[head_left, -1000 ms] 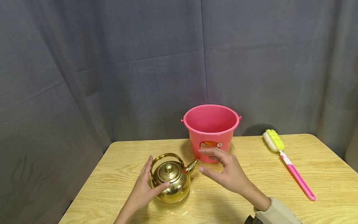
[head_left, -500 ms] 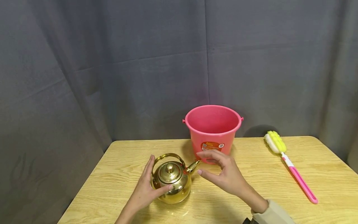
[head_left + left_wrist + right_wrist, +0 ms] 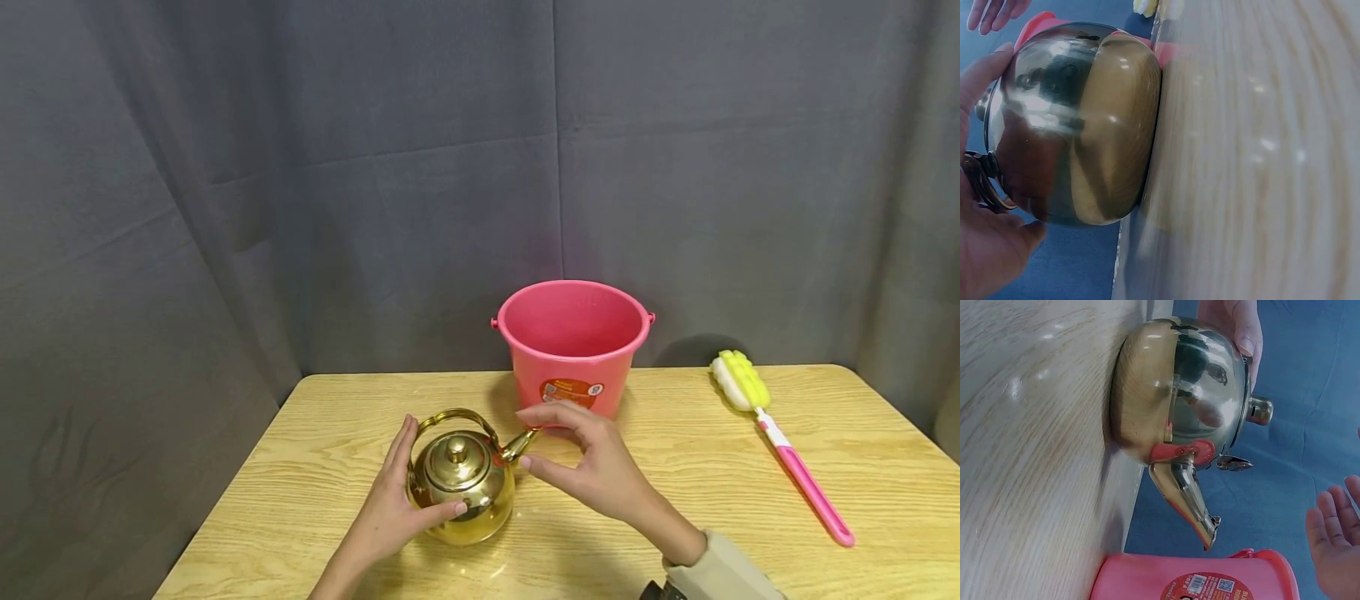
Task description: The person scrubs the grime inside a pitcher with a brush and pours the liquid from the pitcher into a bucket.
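Gold-coloured metal forms the kettle point(image 3: 480, 500), which stands upright on the wood-grained desk point(image 3: 690, 450), near its front edge and left of centre. The lid point(image 3: 456, 475) with its round knob is seated on top; the handle point(image 3: 453, 414) arches upright behind it, and the spout point(image 3: 519, 444) points right and toward the back.

Left hand point(image 3: 386, 508): it rests at the kettle's left side — thumb laid toward the front of the body, the other fingers extended upward beside the handle. Fingers and thumb are nearly straight and spread wide, partly spanning the kettle.

Right hand point(image 3: 600, 475): it is raised beside the spout, thumb and fingers gently bent with a broad gap and holding nothing. The right wrist view shows its fingertips apart from the spout. A pale sleeve point(image 3: 716, 575) covers the forearm.

Surroundings: a pink bucket point(image 3: 570, 371) with a red label point(image 3: 572, 392) stands upright behind the spout, at the back of the desk. Well to the right lies a brush point(image 3: 772, 432) — yellow-and-white sponge head point(image 3: 741, 381) toward the back, pink grip toward the front. Grey cloth point(image 3: 420, 208) hangs behind.
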A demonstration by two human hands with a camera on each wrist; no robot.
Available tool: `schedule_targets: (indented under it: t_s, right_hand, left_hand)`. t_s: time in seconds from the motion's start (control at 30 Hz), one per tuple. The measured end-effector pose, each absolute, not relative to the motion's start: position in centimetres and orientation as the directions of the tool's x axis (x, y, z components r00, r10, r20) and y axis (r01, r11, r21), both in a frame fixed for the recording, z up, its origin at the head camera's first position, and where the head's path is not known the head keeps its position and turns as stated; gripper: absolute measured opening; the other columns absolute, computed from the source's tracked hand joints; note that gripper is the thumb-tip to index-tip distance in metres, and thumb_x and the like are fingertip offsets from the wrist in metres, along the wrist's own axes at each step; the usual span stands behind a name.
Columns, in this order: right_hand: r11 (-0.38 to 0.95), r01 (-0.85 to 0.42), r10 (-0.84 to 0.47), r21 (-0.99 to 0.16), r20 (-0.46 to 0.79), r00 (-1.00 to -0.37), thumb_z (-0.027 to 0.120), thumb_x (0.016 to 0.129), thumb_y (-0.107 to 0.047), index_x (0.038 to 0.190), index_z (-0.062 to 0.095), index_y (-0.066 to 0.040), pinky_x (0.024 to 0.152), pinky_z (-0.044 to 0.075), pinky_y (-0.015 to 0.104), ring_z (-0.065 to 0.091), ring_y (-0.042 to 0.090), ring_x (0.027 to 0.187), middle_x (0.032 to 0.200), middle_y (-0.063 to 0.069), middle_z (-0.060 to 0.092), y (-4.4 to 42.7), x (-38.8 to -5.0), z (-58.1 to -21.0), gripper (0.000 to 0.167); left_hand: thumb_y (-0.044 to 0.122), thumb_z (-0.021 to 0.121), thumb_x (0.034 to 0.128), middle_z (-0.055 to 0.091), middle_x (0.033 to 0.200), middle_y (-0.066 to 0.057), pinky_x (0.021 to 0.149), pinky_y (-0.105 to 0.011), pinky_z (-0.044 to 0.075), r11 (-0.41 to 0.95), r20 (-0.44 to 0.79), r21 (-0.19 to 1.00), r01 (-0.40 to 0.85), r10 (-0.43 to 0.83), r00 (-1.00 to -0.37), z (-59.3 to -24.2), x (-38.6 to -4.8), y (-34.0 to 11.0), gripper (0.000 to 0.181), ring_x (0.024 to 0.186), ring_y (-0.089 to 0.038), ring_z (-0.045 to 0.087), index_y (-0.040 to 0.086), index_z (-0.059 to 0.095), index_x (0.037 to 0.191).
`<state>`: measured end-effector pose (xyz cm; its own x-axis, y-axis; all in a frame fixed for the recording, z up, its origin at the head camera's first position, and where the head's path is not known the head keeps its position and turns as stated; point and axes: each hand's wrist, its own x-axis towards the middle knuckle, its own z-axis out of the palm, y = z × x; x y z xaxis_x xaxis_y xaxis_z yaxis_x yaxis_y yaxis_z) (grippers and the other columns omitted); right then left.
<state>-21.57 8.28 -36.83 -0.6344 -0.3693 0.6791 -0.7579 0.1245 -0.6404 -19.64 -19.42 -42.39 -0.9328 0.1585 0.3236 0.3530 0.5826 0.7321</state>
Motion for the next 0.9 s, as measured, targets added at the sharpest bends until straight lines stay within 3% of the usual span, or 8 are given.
schedule_targets:
  t_s: [0.17,0.53,0.9]
  right_hand:
    - [0.14,-0.771,-0.377,-0.621,0.687,-0.621,0.083,0.074,0.0,0.115,0.067,-0.006,0.085,0.053,0.037,0.061,0.019,0.103,0.112,0.003,0.065,7.9,-21.9,-37.3,0.045]
    - [0.127,-0.789,-0.413,-0.601,0.691,-0.593,0.082,0.078,-0.011,0.116,0.068,-0.012,0.082,0.054,0.041,0.062,0.016,0.099,0.111,-0.003,0.065,7.0,-22.0,-37.4,0.04]
    - [0.128,-0.762,-0.42,-0.634,0.662,-0.621,0.082,0.078,-0.012,0.115,0.068,-0.015,0.08,0.055,0.042,0.063,0.016,0.095,0.107,-0.003,0.065,6.5,-22.2,-37.4,0.04]
  left_hand:
    - [0.051,0.084,0.0688,0.004,0.161,-0.002,0.107,-0.062,0.017,0.573,0.324,0.74,0.354,0.158,-0.933,-42.4,-19.6,-19.5,0.122,0.144,-0.034,0.01,0.016,0.008,0.157]
    - [0.049,0.085,0.0697,0.006,0.161,-0.003,0.108,-0.061,0.017,0.551,0.311,0.762,0.34,0.149,-0.939,-42.4,-19.5,-19.5,0.121,0.144,-0.031,0.01,0.015,0.009,0.157]
    - [0.05,0.084,0.0711,0.003,0.161,-0.003,0.107,-0.064,0.017,0.544,0.288,0.772,0.329,0.162,-0.944,-42.3,-19.6,-19.5,0.121,0.144,-0.034,0.008,0.016,0.006,0.157]
